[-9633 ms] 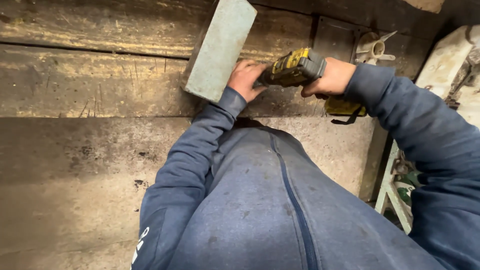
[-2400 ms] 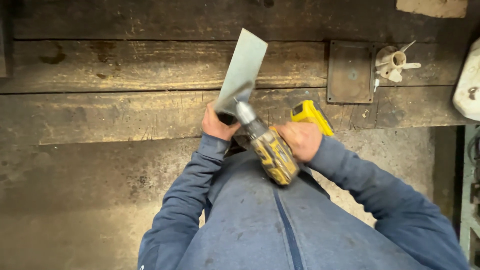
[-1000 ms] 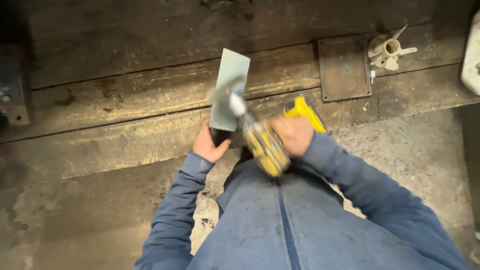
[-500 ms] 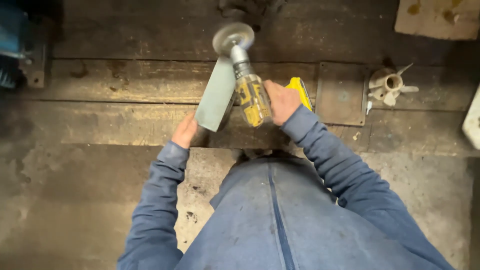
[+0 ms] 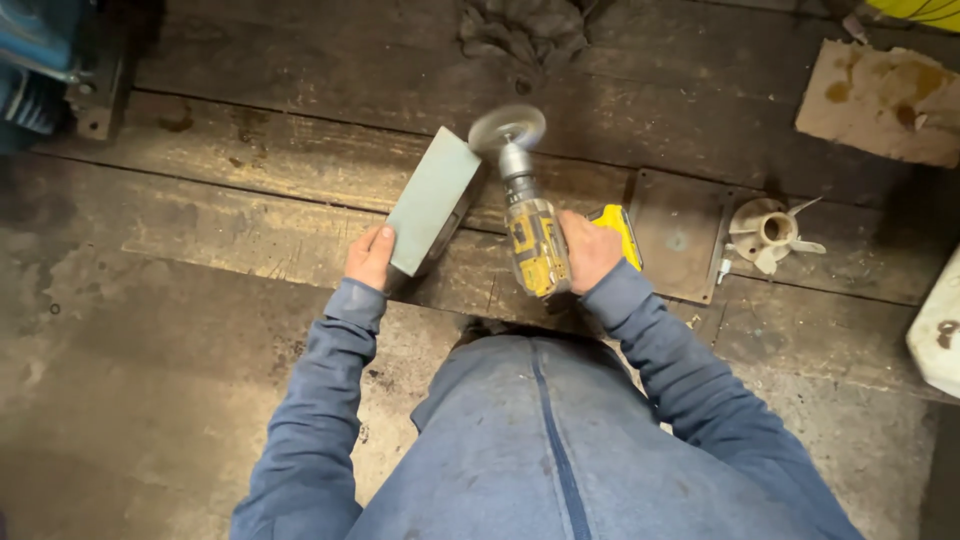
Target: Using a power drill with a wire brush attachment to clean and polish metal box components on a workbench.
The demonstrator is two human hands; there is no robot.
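Nearest the camera is the person's blue jacket (image 5: pixel 540 450), both sleeves reaching forward over worn wooden floor planks (image 5: pixel 200 220). The landmark is the grey-green metal plate (image 5: pixel 432 200), which stands tilted on one edge on the planks. The left hand (image 5: pixel 370 256) grips the plate's near lower corner, its fingers (image 5: pixel 383 240) clamped on that edge. Just right of the plate, the right hand (image 5: pixel 590 250) is wrapped around the handle of a yellow and black cordless drill (image 5: pixel 537 245), fingers closed tight on the grip. The drill's body points away from the person, and its round wire brush wheel (image 5: pixel 507 128) sits at the plate's far upper corner, blurred, touching or nearly touching the edge; I cannot tell which. Further right of the plate, a flat square steel plate (image 5: pixel 680 235) lies on the planks, with a small white plastic fan impeller (image 5: pixel 768 232) just beyond it. Beyond the plate, a dark crumpled rag (image 5: pixel 520 30) lies on the floor, and far to the right a stained piece of cardboard (image 5: pixel 880 95).
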